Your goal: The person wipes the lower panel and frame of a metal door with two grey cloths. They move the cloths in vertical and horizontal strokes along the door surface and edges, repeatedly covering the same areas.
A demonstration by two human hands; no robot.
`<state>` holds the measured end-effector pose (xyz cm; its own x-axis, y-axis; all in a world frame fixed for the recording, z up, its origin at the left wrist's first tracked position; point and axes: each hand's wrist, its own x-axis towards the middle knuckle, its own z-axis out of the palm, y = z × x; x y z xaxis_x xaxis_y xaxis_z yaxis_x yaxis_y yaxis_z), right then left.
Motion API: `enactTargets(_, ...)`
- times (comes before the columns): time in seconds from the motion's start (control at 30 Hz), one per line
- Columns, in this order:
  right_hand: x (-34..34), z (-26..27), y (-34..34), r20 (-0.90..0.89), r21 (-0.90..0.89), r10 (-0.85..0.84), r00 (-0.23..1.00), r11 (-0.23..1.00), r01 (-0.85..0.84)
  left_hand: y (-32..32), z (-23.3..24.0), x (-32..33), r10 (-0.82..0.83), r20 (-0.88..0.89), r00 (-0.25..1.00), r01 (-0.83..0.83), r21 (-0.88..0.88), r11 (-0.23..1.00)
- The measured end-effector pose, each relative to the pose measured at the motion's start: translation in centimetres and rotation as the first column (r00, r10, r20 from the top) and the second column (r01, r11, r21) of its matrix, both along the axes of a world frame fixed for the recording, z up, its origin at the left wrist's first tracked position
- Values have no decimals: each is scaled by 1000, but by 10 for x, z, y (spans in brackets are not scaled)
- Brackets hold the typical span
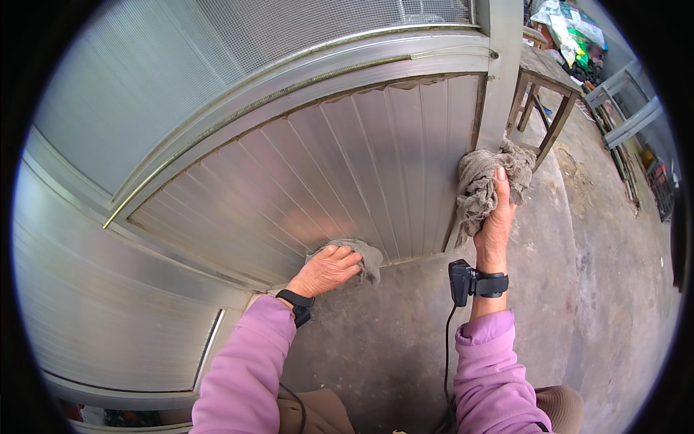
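Observation:
A metal screen door with a ribbed lower panel [347,173] stands before me. Against the bottom of that panel my left hand [328,268] presses a grey cloth [371,260], its fingers bent over the fabric. My right hand [496,225] grips a bunched grey-brown rag [477,182] at the door's right-hand stile [499,103], thumb on top. The fingers of the right hand are mostly hidden behind the rag. A long coil spring [271,96] runs across the door's middle rail, tied by wire to the stile at its right end.
A worn wooden stool [547,70] stands beyond the door's right edge. Farther right, a grey metal frame [623,106], plastic bags [574,32] and a dark crate [659,187] lie along the wall. Concrete floor [379,336] spreads below. Cables hang from both wrist devices.

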<state>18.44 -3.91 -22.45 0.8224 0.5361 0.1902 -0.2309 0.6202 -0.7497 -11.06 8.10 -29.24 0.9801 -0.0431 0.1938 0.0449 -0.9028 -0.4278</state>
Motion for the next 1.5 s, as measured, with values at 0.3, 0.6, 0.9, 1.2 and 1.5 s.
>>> enactTargets(0.3, 0, -3, 3, -1, 25, -8, 1000, 1000, 8, -22, 87, 22, 327, 466, 822, -178, -335, 925)
enactTargets(0.6, 1, -4, 0, 30, 3, -32, 999, 999, 32, -80, 88, 40, 533, -592, 605, 195, -539, -820)
enactTargets(0.9, -1, 0, 0, 22, 19, -19, 1000, 1000, 19, -77, 89, -23, 685, -396, 611, 613, -311, -726)
enactTargets(1.2, 2, -4, 3, 20, 30, -13, 1000, 999, 13, -20, 93, -87, 959, -247, -140, 909, -416, 25)
enactTargets(1.5, 4, -8, 6, -17, 81, -53, 998, 995, 54, -48, 33, -6, 971, 181, -159, 607, -758, 240)
